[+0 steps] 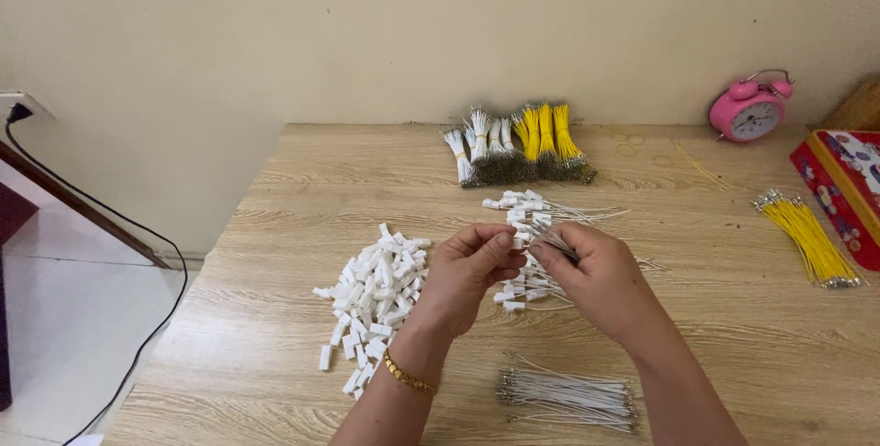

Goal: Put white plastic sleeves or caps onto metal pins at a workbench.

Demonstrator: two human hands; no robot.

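My left hand (pixel 467 272) pinches a small white plastic connector (pixel 519 241) between thumb and fingers. My right hand (pixel 594 274) grips a thin white wire with a metal tip (pixel 555 242), its end meeting the connector. Both hands hover over the middle of the wooden table (pixel 275 198). Under and behind them lies a pile of white wires with connectors fitted (pixel 532 212). A heap of loose white connectors (pixel 371 295) sits left of my left hand. A bundle of bare white wires (pixel 568 396) lies near the front edge.
Bundles of white wires (pixel 477 153) and yellow wires (pixel 550 139) lie at the back by the wall. More yellow wires (pixel 808 237) rest at the right beside a red patterned box (pixel 848 185). A pink alarm clock (pixel 749 111) stands back right. A black cable (pixel 137 226) hangs left.
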